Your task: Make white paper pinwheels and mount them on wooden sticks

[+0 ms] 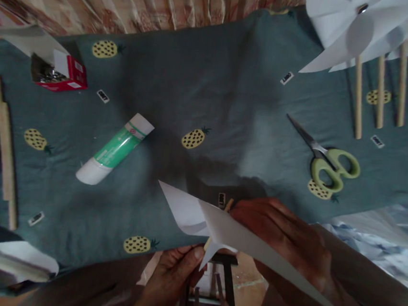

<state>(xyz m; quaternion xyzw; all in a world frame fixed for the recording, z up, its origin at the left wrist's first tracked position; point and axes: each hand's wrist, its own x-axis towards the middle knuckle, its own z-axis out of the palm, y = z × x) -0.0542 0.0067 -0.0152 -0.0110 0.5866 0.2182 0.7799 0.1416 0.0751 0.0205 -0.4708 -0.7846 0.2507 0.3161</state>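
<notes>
I'm watching through the head camera, and right now the folded white paper (242, 236) is sitting low in the frame, just right of centre, its long blade slanting down toward the lower right. A thin wooden stick (228, 205) is running behind it, one tip poking out above the blade. The left hand (174, 270) is coming in from the bottom centre, its grip pinching the stick's lower part between thumb and fingers, right beside the paper's small point. The right hand (283, 228) is curling in behind the long blade, fingers bent near the stick's upper tip; the paper is hiding part of that grip, so I can't tell what it is pinching.

Out on the tabletop (214, 77), a green cloth with yellow pineapples is spreading under everything. Left of centre, a green-and-white tube (116, 147) is lying on a slant. I'm seeing a red box (77, 76) standing open in the upper left, shiny metal pieces showing inside, and loose wooden sticks (7, 153) resting together along the left edge. Over on the right, green-handled scissors (332, 168) are lying with their blades pointing up-left, while white paper pinwheels (332, 21) are filling the upper right corner, their sticks pointing down.
</notes>
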